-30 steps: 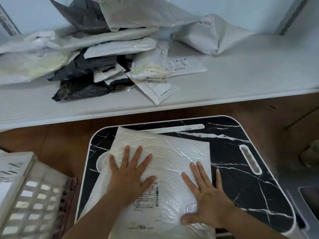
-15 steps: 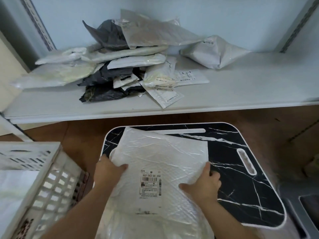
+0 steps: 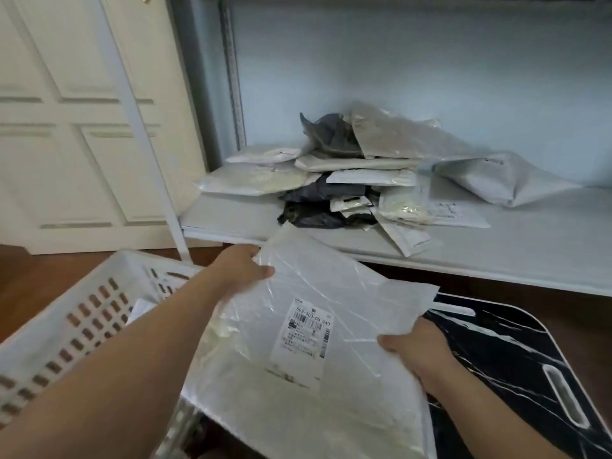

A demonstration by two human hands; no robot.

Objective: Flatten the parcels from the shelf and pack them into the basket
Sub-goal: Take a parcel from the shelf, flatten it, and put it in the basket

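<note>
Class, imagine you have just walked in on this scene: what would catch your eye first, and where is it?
First, the big white parcel with its printed label, held in mid-air by the left hand and right hand at the centre. Next, the messy heap of parcels on the shelf behind, and the white basket at lower left.

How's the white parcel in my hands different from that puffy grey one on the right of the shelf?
The white parcel is flat, the puffy grey parcel bulges. The white one is held in the air by the left hand and right hand; the grey one lies on the shelf. Both are plastic mailer bags.
</note>
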